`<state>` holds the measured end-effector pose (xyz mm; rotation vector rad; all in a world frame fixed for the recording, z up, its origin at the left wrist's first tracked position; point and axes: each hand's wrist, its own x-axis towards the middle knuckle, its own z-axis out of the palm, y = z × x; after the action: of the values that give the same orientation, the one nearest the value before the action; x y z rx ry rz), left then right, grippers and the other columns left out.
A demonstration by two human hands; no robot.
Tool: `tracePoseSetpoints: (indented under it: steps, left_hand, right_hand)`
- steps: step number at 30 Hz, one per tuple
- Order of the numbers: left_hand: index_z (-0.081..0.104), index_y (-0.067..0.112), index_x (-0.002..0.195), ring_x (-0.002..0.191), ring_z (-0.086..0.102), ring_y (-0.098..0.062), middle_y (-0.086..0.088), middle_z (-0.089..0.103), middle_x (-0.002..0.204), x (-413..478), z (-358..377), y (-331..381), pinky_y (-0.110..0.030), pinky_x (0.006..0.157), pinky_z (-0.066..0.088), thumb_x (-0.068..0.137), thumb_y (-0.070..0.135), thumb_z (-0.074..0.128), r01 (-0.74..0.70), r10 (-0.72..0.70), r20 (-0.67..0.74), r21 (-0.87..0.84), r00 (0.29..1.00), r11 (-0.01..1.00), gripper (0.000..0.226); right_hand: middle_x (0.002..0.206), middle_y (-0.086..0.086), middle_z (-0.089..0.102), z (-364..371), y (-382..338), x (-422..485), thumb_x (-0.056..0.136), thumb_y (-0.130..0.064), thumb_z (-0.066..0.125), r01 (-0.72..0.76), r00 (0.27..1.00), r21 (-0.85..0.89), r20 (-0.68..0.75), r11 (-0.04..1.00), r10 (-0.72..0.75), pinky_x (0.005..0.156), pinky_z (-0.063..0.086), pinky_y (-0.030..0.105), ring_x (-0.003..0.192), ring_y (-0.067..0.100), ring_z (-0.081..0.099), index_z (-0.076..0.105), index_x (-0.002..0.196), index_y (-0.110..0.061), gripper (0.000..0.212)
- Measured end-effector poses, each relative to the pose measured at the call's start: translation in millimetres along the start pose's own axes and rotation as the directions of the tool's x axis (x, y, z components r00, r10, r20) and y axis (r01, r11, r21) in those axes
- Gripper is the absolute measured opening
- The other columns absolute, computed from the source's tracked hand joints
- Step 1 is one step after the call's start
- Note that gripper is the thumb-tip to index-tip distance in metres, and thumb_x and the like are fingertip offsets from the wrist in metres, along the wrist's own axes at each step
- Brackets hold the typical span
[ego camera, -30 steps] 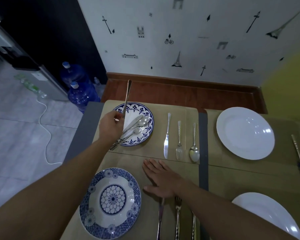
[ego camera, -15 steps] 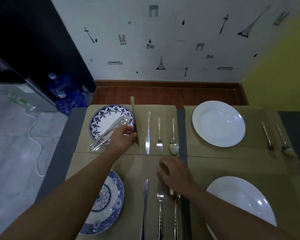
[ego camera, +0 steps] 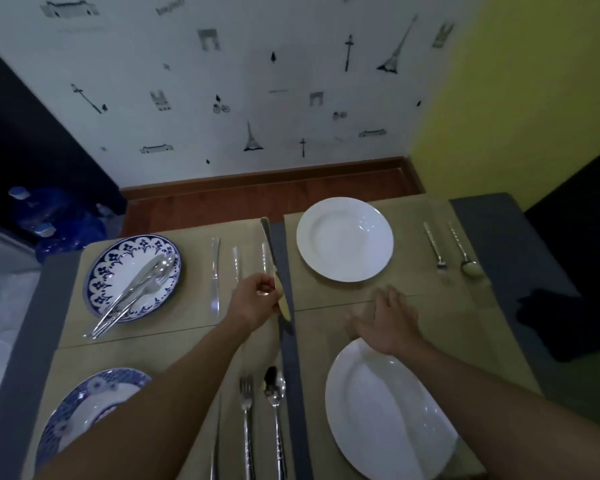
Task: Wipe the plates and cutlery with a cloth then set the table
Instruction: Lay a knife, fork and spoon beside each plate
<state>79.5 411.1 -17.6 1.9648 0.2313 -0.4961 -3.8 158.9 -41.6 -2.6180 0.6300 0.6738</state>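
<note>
My left hand (ego camera: 257, 299) grips a table knife (ego camera: 274, 258) by its middle, handle pointing away, blade down over the grey strip (ego camera: 293, 375) between the placemats. My right hand (ego camera: 388, 320) hovers flat and open just beyond the near white plate (ego camera: 388, 410). A far white plate (ego camera: 345, 239) has a fork (ego camera: 434, 245) and spoon (ego camera: 465, 251) to its right. The blue patterned plate (ego camera: 132, 275) at far left carries several pieces of cutlery (ego camera: 132, 296). A knife (ego camera: 215, 275) lies right of it. No cloth is in view.
A second blue plate (ego camera: 84, 403) sits near left, partly under my left forearm. A fork (ego camera: 246, 420) and spoon (ego camera: 275, 410) lie in the near middle. Tan placemats (ego camera: 413, 306) cover the grey table. Blue water bottles (ego camera: 49, 220) stand on the floor at left.
My left hand carried the knife rightward from the blue plate across the placemat to the grey strip. My right hand shifted right toward the white plates and opened flat. The view swung right.
</note>
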Motion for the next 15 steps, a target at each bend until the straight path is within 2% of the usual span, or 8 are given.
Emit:
tracePoseSetpoints:
  steps: [4, 8, 15]
  left_hand:
    - [0.065, 0.004, 0.098, 0.084, 0.07, -0.025, -0.011, 0.065, 0.09, -3.2, 42.6, 19.6, -0.035, 0.074, 0.063, 0.09, 0.004, 0.07, 0.009, -0.009, 0.051, -0.003, 0.999, 1.0, 0.009]
    - [0.068, 0.009, 0.093, 0.081, 0.071, -0.024, -0.008, 0.067, 0.085, -1.3, 83.9, 32.2, -0.035, 0.075, 0.063, 0.089, 0.007, 0.073, -0.023, 0.02, 0.092, 0.031, 0.996, 0.999, 0.007]
    - [0.068, 0.008, 0.092, 0.082, 0.073, -0.028, -0.01, 0.069, 0.08, 3.9, 152.5, 61.4, -0.045, 0.079, 0.062, 0.088, 0.006, 0.073, -0.04, 0.03, 0.155, 0.056, 0.987, 0.998, 0.007]
  right_hand:
    - [0.173, 0.008, -0.004, -16.7, 45.0, 9.2, 0.087, -0.079, 0.047, -0.077, 0.997, 0.014, -0.015, 0.997, 0.078, 0.126, 0.008, 0.055, 0.159, 0.029, -0.004, 0.014, 0.163, -0.015, 0.105]
    - [0.172, 0.01, 0.004, -24.9, 87.2, 13.9, 0.085, -0.08, 0.047, -0.112, 0.992, 0.034, -0.048, 0.993, 0.113, 0.124, 0.015, 0.057, 0.158, 0.032, 0.003, 0.023, 0.159, -0.017, 0.1]
    - [0.172, 0.012, -0.012, -27.2, 159.3, 23.8, 0.089, -0.082, 0.039, -0.17, 0.981, -0.01, -0.092, 0.985, 0.168, 0.127, 0.003, 0.055, 0.159, 0.032, -0.009, 0.001, 0.165, -0.018, 0.106]
